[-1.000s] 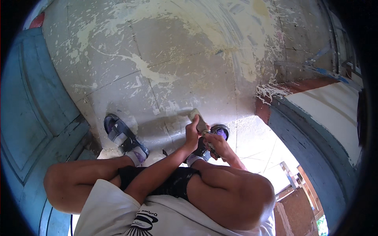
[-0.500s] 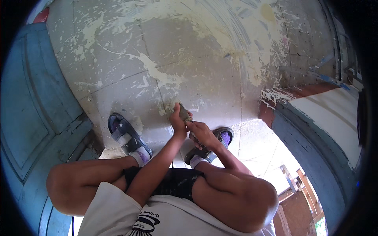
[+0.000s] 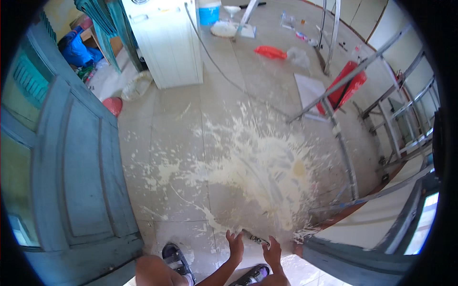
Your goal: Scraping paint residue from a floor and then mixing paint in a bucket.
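Over the paint-splashed floor tiles I have a small flat scraper (image 3: 256,238), with a dull grey end and a dark, marked handle part. My right hand (image 3: 273,253) grips its right end between thumb and fingers. Beside the other end is my left hand (image 3: 235,247), fingers apart and curved upward; it seems not to hold the scraper. Cream-coloured paint (image 3: 267,176) is spread and spattered across the floor just ahead of both hands. My sandalled feet stand below them, on either side.
A blue panelled door (image 3: 86,162) stands at the left. A white cabinet (image 3: 164,45) is ahead, with a cable running from it. Metal scaffold tubing (image 3: 341,148) and a red cylinder (image 3: 344,86) are at the right. A blue bucket (image 3: 208,13) and a red bag (image 3: 270,52) lie beyond.
My view has lifted to take in more of the room. My hands, earlier close together around the scraper, are now apart, with the left hand's fingers opened.
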The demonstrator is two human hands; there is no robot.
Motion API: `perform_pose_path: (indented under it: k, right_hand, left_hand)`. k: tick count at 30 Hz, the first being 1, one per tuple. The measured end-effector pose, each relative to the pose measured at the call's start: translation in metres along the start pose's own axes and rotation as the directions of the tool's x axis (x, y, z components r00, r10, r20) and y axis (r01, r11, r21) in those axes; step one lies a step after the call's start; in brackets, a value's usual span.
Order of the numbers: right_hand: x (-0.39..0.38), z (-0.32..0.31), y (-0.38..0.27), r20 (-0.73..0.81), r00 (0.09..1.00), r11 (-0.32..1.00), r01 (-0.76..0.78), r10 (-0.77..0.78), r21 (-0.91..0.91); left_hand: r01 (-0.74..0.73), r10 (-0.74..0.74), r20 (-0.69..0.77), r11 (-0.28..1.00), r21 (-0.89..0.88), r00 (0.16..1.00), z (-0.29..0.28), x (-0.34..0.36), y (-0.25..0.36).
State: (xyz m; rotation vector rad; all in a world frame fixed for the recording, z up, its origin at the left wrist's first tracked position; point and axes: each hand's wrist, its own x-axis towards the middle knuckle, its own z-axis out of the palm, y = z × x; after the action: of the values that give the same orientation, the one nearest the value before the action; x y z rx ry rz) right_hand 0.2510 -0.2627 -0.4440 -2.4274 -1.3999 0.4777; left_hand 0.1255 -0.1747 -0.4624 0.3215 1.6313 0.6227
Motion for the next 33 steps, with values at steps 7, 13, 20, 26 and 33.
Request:
perform_pose_path:
  k: [7, 13, 20, 26, 33]
  right_hand:
    - [-0.043, -0.188, -0.076, 0.703, 0.672, 0.122, -0.737, 0.234, 0.664]
    - [-0.105, -0.296, -0.138, 0.798, 0.533, 0.120, -0.845, 0.281, 0.522]
    - [-0.128, -0.406, -0.228, 0.794, 0.486, 0.495, -0.824, 0.365, 0.277]
    - [-0.139, -0.501, -0.271, 0.721, 0.567, 0.688, -0.705, 0.398, 0.175]
    - [-0.019, -0.571, -0.244, 0.798, 0.600, 0.717, -0.579, 0.051, 0.389]
  left_hand:
    - [-0.389, 0.389, 0.426, 0.917, -0.092, 0.817, -0.032, -0.145, 0.267]
    - [-0.261, 0.381, 0.698, 0.924, -0.278, 0.606, -0.064, -0.272, 0.471]
    - [-0.639, 0.312, 0.777, 0.756, 0.145, 0.546, -0.080, -0.325, 0.482]
    - [-0.403, -0.118, 0.557, 0.569, 0.717, 0.822, -0.133, -0.410, 0.419]
    - [-0.106, -0.248, 0.292, 0.565, 0.818, 0.924, -0.209, -0.395, 0.418]
